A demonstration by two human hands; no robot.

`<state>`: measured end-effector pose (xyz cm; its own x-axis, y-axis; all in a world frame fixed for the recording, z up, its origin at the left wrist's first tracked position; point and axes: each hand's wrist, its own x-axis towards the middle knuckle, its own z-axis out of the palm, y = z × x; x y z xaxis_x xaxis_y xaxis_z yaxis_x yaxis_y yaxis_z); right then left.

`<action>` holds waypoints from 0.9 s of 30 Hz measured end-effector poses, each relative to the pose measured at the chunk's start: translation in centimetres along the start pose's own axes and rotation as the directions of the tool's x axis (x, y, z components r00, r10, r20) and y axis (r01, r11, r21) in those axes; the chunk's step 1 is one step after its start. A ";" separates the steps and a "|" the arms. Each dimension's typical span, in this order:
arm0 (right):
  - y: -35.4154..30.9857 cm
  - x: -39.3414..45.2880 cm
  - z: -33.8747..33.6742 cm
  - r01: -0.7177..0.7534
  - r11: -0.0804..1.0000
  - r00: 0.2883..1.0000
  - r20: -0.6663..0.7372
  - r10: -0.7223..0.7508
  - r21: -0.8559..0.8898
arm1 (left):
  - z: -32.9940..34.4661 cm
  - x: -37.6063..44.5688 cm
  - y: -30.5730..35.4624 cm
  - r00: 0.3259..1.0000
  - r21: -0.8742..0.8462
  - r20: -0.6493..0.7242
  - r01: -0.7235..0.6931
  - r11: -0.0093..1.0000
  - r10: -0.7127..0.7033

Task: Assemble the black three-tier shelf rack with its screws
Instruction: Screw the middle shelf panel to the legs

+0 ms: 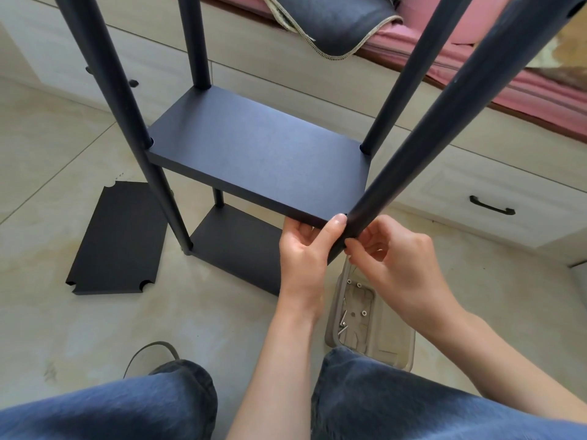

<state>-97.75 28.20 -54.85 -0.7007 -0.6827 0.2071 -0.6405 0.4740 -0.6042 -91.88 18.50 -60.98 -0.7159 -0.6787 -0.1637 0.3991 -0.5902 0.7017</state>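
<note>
The black rack stands on the tiled floor with a middle shelf board (257,150) and a lower board (235,246) between dark posts. My left hand (305,249) grips the near right corner of the middle board, thumb on top beside the near post (444,115). My right hand (394,258) has its fingers curled against that post just under the corner; whatever it pinches is hidden. A third board (117,239) with notched corners lies flat on the floor to the left.
A small grey tray (333,331) holding screws and washers sits on the floor below my hands. White drawers with a black handle (492,206) and a pink-cushioned bench run behind the rack. My knees in jeans fill the bottom edge.
</note>
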 end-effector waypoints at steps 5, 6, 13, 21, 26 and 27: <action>-0.1 0.1 0.1 -0.014 1.000 1.000 -0.010 0.014 -0.011 | -0.1 -0.4 0.4 0.995 0.063 0.095 0.020 0.998 -0.026; 0.0 0.1 0.1 -0.022 1.000 1.000 -0.003 0.022 -0.007 | 0.0 -0.4 0.4 0.996 0.072 0.087 0.019 0.997 -0.025; 0.2 0.3 0.0 -0.038 0.999 0.999 0.008 0.038 0.025 | 0.4 -0.4 0.0 0.999 0.040 0.030 -0.015 0.999 0.014; 0.2 0.4 -0.3 -0.056 0.987 0.998 -0.017 0.059 0.150 | 0.7 -0.1 0.2 0.998 0.030 0.019 -0.054 0.998 0.054; -0.3 0.5 -0.5 0.117 0.993 0.986 -0.120 -0.114 0.017 | 1.4 0.0 0.8 0.996 0.020 0.020 -0.091 0.996 0.090; -0.4 0.5 -0.6 0.149 0.989 0.978 -0.146 -0.150 -0.021 | 1.7 0.1 1.0 0.995 0.017 0.018 -0.096 0.995 0.096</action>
<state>-98.09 28.01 -54.04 -0.6348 -0.6576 0.4058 -0.7442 0.3789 -0.5501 -92.52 18.66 -59.12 -0.6845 -0.7242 -0.0830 0.4565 -0.5147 0.7258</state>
